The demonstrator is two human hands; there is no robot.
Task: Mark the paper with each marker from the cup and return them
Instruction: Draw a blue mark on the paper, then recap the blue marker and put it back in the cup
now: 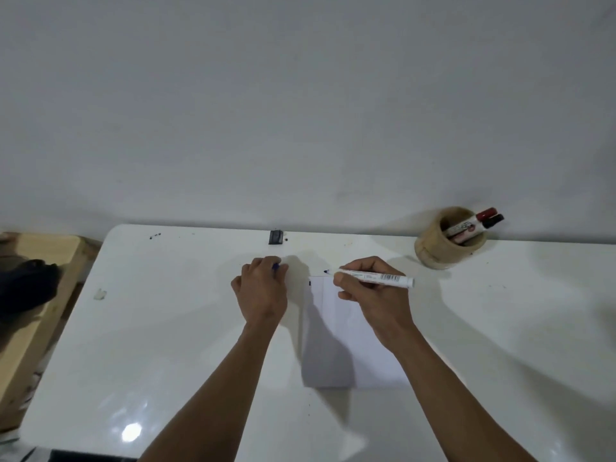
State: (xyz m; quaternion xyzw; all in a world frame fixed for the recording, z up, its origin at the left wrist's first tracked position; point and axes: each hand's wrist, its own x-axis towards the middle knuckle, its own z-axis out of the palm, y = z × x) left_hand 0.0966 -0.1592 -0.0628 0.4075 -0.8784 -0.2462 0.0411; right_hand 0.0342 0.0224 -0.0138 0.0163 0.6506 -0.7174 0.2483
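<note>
White table (173, 328) against a plain wall. Right hand (373, 295) pinches an uncapped marker (373, 277), its tip just past the paper's (336, 328) far edge. Left hand (263, 291) is closed around a blue cap (275, 267), mostly hidden. To mark well: bring the tip back over the sheet, press lightly. Cup (446, 241) beyond the grip holds more markers, count unclear.

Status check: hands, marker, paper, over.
Right hand gripping uncapped marker, tip over paper's far edge. Left hand closed on blue cap. Two markers in cup. Nothing obstructing.
</note>
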